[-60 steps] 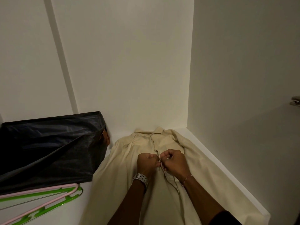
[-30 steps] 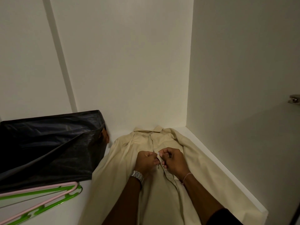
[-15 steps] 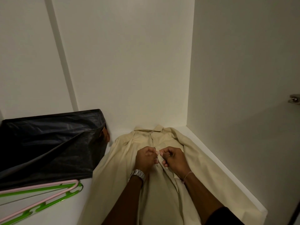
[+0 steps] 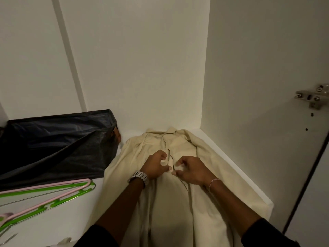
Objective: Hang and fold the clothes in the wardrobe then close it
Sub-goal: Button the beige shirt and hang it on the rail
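Black bag (image 4: 53, 145) and hangers (image 4: 44, 196) lie far left of the hands. Cream shirt (image 4: 156, 202) lies flat on the shelf (image 4: 236, 177) under them. Left hand (image 4: 155, 165) and right hand (image 4: 191, 170), slightly apart, rest loosely curled beside the placket; whether they hold cloth I cannot tell. Pulling unevenly could wrinkle it.

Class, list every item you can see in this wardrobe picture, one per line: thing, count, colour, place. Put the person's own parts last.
shirt: one, cream, spread flat on the shelf, collar toward the back corner.
black bag: one, black plastic, at the back left of the shelf.
hangers: pink and green, exact count unclear, lying on the shelf front left.
shelf: one, white, under everything.
hinge: one, metal, on the right side panel.
watch: one, silver, on the left wrist.
bracelet: one, thin, on the right wrist.
left hand: one, fingers loosely curled, over the shirt front.
right hand: one, fingers loosely curled, over the shirt front.
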